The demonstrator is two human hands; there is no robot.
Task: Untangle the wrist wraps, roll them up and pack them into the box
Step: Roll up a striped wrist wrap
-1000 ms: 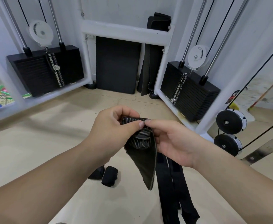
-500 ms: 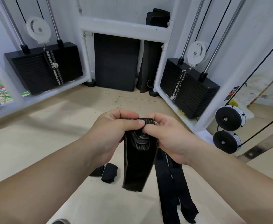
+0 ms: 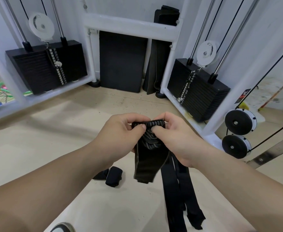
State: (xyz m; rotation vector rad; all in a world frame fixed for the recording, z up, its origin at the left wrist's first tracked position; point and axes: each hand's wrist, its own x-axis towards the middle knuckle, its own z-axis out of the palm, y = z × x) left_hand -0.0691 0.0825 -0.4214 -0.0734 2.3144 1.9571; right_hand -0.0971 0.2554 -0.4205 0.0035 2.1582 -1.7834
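Observation:
A black wrist wrap with grey stripes (image 3: 151, 139) is held in the air at chest height. My left hand (image 3: 122, 131) pinches its top edge on the left and my right hand (image 3: 172, 133) pinches it on the right, thumbs pressed on the striped part. Its wide black tail (image 3: 145, 168) hangs down between my wrists. More long black straps (image 3: 176, 190) dangle below my right hand to the floor. Two rolled black wraps (image 3: 113, 176) lie on the floor under my left wrist. No box is in view.
White cable-machine frames (image 3: 130, 25) with black weight stacks (image 3: 45, 66) stand left and right (image 3: 199, 87). Black mats (image 3: 122, 59) lean against the back wall. Black pulley wheels (image 3: 239, 122) sit at the right. A shoe tip (image 3: 62, 228) shows at the bottom edge.
Both hands have closed in on the wrap's top, thumbs now side by side on the striped part. The hanging tail has flattened and swung to face me.

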